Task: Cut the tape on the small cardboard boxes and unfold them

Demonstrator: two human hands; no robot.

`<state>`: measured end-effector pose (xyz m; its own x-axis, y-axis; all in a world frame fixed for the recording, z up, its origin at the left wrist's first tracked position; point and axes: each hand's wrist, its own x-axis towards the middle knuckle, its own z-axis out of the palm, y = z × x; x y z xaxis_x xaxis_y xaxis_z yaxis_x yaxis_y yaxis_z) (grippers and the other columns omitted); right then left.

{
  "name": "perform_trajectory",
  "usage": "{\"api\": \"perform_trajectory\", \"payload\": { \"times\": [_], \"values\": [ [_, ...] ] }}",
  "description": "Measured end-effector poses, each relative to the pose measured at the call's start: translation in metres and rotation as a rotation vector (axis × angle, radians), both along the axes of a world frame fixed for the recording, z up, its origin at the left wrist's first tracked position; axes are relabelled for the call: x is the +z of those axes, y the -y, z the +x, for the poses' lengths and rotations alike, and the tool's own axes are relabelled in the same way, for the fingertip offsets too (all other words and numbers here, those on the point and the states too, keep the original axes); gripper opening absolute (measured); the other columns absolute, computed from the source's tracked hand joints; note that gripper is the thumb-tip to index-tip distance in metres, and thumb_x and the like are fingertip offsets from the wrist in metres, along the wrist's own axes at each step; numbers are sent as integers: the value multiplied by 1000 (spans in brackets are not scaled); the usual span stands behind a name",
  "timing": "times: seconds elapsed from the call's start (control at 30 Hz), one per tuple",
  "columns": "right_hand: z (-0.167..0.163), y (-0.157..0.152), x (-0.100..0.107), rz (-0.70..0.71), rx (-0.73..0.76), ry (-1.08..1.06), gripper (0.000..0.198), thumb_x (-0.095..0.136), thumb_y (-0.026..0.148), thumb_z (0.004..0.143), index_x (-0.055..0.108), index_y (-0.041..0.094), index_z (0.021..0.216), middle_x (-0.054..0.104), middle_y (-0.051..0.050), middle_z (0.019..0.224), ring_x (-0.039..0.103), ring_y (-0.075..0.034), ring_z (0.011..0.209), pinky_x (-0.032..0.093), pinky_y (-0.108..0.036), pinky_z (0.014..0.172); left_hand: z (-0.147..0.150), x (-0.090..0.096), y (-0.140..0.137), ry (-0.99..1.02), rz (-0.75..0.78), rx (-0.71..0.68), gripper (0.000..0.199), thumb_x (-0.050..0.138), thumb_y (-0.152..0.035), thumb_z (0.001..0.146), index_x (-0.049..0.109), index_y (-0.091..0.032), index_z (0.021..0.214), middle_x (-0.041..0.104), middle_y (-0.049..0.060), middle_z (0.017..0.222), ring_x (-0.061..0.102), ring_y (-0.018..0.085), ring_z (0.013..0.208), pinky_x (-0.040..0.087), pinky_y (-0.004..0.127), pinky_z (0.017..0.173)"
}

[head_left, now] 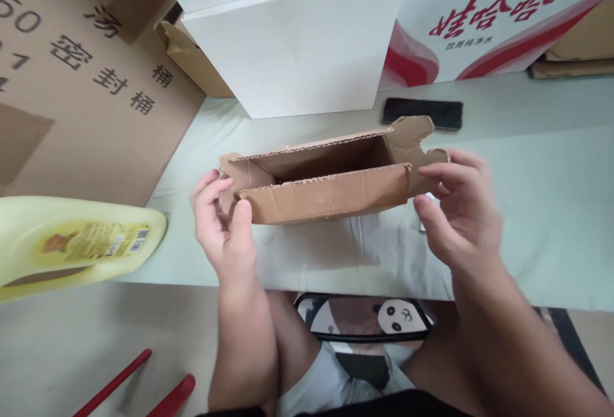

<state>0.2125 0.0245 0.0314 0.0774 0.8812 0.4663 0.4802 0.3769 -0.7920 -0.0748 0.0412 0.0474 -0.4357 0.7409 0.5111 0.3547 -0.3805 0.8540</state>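
Observation:
A small brown cardboard box (330,196) is held up between my two hands over the pale green cloth. Its top is open and shows a dark inside, and flaps stick out at both ends. My left hand (223,225) grips the left end, thumb on the near corner and fingers behind the left flap. At the other end, my right hand (460,212) has its fingers on the notched right flap, with the thumb below them. Part of a small white object shows behind my right thumb; its kind is hidden.
A black phone (422,114) lies on the cloth (537,212) beyond the box. White boxes (307,52) and a red-and-white carton (480,27) stand behind. To the left are a large cardboard carton (86,78) and a yellow jug (77,241) on its side.

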Motion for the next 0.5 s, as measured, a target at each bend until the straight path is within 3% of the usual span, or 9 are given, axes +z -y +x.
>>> {"api": "perform_trajectory", "payload": {
  "times": [0.1,0.27,0.4,0.5],
  "values": [
    [-2,-2,-4,-20,-110,-88,15,59,32,97,65,28,110,60,-11,125,63,-26,120,61,-39,85,5,-4,-2,155,-53,-33,32,75,-27,81,58,-27,109,61,1,124,60,19,123,44,34,112],
    [-5,-3,-10,-107,-140,-130,17,59,28,95,62,26,112,64,-10,121,66,-24,115,62,-36,84,12,-4,-9,404,-66,-49,40,72,-27,80,43,-29,106,57,-3,100,62,13,87,50,24,78],
    [-7,-3,-8,-7,-200,-12,24,63,26,93,62,29,116,52,-14,137,53,-30,137,62,-44,93,14,-5,-14,507,-101,-48,47,68,-17,70,38,-30,104,60,-3,99,63,13,86,51,24,79],
    [-9,-2,-2,69,-176,74,33,57,19,93,63,30,123,43,-15,148,48,-33,144,51,-57,113,15,-5,-14,480,-119,-56,52,67,-15,64,40,-31,105,60,-2,108,64,14,92,51,24,78]
  ]
}}
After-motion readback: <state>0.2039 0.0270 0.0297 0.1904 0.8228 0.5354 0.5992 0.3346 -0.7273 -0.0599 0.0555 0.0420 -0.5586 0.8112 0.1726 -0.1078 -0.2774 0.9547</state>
